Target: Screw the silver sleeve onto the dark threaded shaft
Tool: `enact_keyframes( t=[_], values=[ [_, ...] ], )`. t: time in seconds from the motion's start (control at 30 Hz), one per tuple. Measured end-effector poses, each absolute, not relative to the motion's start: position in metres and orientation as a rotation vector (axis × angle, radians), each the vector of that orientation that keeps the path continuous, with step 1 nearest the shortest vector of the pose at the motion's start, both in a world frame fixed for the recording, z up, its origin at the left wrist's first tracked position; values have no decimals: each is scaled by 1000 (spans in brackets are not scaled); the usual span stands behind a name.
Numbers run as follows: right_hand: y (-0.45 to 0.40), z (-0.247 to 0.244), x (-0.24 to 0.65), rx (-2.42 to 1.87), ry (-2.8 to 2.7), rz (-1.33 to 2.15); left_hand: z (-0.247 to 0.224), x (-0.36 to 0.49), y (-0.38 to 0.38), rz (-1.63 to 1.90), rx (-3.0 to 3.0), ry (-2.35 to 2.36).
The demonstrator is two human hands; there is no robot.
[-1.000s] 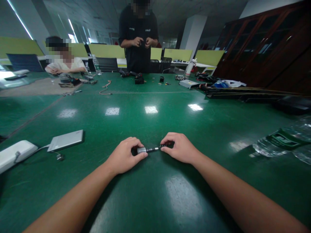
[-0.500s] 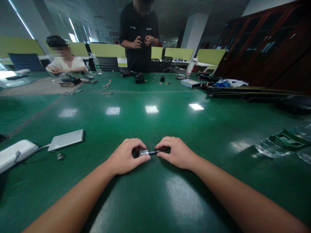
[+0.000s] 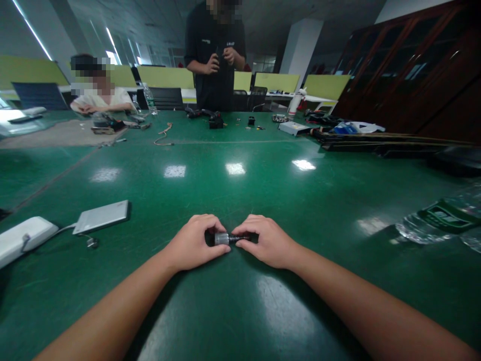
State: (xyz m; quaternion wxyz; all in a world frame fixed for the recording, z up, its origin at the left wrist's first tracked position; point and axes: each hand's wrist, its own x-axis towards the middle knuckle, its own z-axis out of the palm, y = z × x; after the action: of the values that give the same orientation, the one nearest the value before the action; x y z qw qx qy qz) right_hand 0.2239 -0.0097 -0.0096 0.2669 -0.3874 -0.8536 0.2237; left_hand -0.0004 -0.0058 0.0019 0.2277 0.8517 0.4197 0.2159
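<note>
Between thumb and fingers, my left hand (image 3: 199, 241) is closed around a silver metal cylinder (image 3: 221, 238), held sideways just above or on the green table. A thin rod comes out of the cylinder's right end, and a dark coil spring (image 3: 233, 239) sits around it. My right hand (image 3: 265, 240) is closed in a pinch on the spring, close to the cylinder's end. The rod's tip runs into the shade of the right fingers. Little space separates the fingertips of both hands.
At left, a white power strip (image 3: 28, 239) and a flat silver box (image 3: 101, 217) are joined by a cable. Water bottles (image 3: 439, 220) lie at right. Across the green table (image 3: 240, 311) are two people, small parts, and a dark stack (image 3: 356, 143) with a plastic bag.
My right hand has moved left along the rod with the spring, which now sits against or near the cylinder. My left hand has hardly moved.
</note>
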Motion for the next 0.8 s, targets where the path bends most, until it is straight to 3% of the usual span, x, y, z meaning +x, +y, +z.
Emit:
enact_keyframes(
  t=[0.8],
  values=[
    [-9,-10,222,-1008,-2353,547,1,0,-4,615,2380,1122]
  ],
)
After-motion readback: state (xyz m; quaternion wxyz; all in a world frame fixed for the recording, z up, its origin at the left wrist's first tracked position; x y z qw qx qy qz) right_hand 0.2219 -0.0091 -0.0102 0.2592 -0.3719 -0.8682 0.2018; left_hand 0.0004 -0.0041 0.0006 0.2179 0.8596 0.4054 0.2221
